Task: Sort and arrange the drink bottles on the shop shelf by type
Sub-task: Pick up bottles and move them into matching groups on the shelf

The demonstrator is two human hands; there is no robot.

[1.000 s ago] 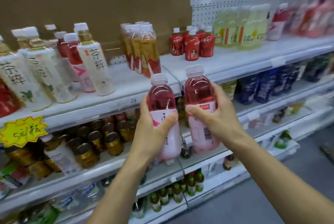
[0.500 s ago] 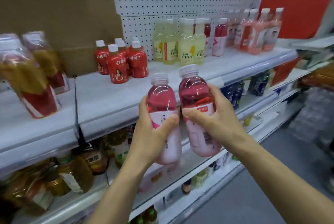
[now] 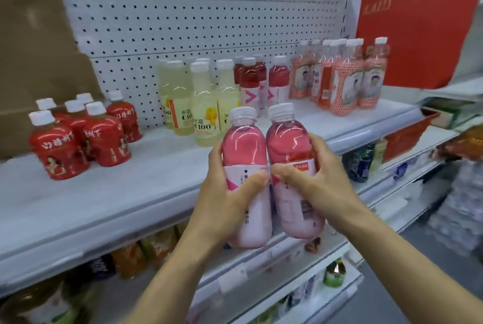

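The left grip was curled round a pink bottle and the right grip round a second pink bottle, side by side, the shelf just beyond both grips.

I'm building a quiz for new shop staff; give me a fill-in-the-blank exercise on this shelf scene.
The left hand and right hand each grip a bottle of ____ drink.
The small red bottles stand ____ of the yellow bottles.
The yellow bottles' caps are ____.
Missing words: pink; left; white.
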